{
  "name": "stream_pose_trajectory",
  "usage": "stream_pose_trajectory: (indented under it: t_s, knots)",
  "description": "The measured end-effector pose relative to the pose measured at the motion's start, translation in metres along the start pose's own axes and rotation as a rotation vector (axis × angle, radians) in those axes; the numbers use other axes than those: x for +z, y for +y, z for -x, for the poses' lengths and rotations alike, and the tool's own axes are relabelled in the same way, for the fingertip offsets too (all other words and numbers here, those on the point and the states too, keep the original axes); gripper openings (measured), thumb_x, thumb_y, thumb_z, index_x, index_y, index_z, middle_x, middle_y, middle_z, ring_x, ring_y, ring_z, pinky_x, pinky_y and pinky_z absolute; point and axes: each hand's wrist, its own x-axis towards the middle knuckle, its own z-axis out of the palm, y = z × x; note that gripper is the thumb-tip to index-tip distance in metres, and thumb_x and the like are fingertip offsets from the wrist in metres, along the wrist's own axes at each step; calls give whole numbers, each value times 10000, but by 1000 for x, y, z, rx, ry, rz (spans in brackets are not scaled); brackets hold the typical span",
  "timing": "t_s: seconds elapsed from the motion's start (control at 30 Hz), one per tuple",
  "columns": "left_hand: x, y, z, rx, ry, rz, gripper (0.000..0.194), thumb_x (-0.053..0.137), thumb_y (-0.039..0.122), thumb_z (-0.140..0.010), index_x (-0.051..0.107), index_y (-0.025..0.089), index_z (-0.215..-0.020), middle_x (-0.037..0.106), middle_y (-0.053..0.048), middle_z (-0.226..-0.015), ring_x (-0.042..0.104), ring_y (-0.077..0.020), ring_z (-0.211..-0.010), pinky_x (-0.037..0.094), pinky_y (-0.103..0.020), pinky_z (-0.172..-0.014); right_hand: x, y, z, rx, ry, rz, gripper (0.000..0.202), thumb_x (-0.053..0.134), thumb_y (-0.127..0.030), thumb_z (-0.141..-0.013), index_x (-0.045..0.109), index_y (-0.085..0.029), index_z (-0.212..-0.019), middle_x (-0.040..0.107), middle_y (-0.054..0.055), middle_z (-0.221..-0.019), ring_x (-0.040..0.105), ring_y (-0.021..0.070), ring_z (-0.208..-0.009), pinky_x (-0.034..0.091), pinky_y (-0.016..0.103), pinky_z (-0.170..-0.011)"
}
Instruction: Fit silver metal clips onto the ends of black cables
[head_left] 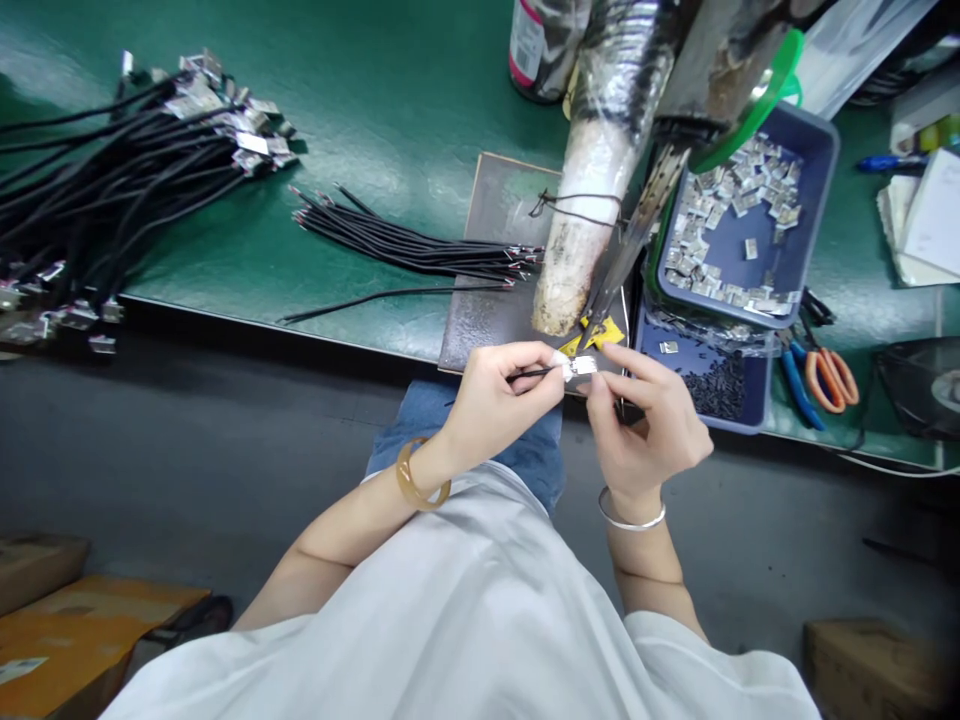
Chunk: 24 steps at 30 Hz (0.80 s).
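Best handled with a short, steady pinch: the left hand [510,395] should grip right behind the metal connector [583,366], so the black cable [529,374] doesn't twist or tug at the joint. Light pressure from the right hand [652,410] on the connector's free end is probably enough; squeezing hard risks tilting a piece this small. Lining it up square with the cable before pushing or turning anything seems wise.

Left hand: thumb and fingers closed narrow on the cable at the connector, with something whitish at the fingertips, too small to identify. Right hand: thumb and fingertips at the connector's other end, index finger lifted and the gap small; contact or real grip not clear. Connector is between the two, over the front edge of the counter [390,90].

Just past them, a yellow piece [609,332] lies on a dark board [461,325], under a thin metal bar [641,225] and beside a wrapped tube [581,230]. Lower blue tray [759,405], right of the hands, holds small black parts; the upper blue tray [823,210] holds loose metal connectors [694,225]. Orange-handled pliers [832,380] beside the trays. Left of the tube, loose cables [405,248] lie partly on the board. Farther left, a big cable bundle [150,150] with metal ends; a jar [546,55] at the back.
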Motion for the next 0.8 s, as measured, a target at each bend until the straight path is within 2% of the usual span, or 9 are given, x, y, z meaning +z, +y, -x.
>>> stream_pose_trajectory:
  t_s: [0.1, 0.17, 0.37, 0.6, 0.8]
  knots:
    - [-2, 2, -1, 93, 21, -52, 150, 653, 187, -815, 718, 128, -693, 424, 34, -571, 353, -69, -526, 281, -221, -503, -2, -3, -5, 229, -104, -189, 102, 689, -128, -878, 685, -227, -906, 773, 23, -984, 760, 168, -888, 637, 283, -715]
    - [-3, 2, -3, 120, 43, -48, 150, 666, 183, -801, 725, 125, -677, 409, 38, -565, 340, -64, -507, 264, -222, -481, -3, -5, -7, 305, -147, -264, 77, 687, -140, -881, 677, -215, -868, 762, 25, -972, 747, 156, -862, 630, 271, -684]
    - [-3, 2, -10, 124, 74, -32, 147, 682, 170, -778, 730, 139, -642, 366, 54, -512, 327, -64, -482, 287, -227, -490, -2, -3, -8, 229, -133, -229, 103, 697, -126, -860, 651, -216, -838, 759, 19, -996, 746, 161, -901, 634, 332, -835]
    - [-3, -3, -13, 107, 81, -46, 142, 685, 182, -783, 760, 146, -668, 399, 46, -518, 332, -65, -486, 293, -231, -489, 1, 0, -8, 259, -133, -203, 84, 686, -157, -876, 639, -214, -837, 760, 36, -1015, 747, 173, -920, 637, 345, -833]
    - [-2, -1, -12, 142, 88, -69, 152, 674, 159, -793, 746, 136, -660, 388, 49, -531, 314, -55, -486, 260, -229, -474, 2, -1, -11, 206, -109, -203, 123, 709, -108, -853, 657, -219, -848, 764, 22, -985, 740, 173, -949, 627, 349, -850]
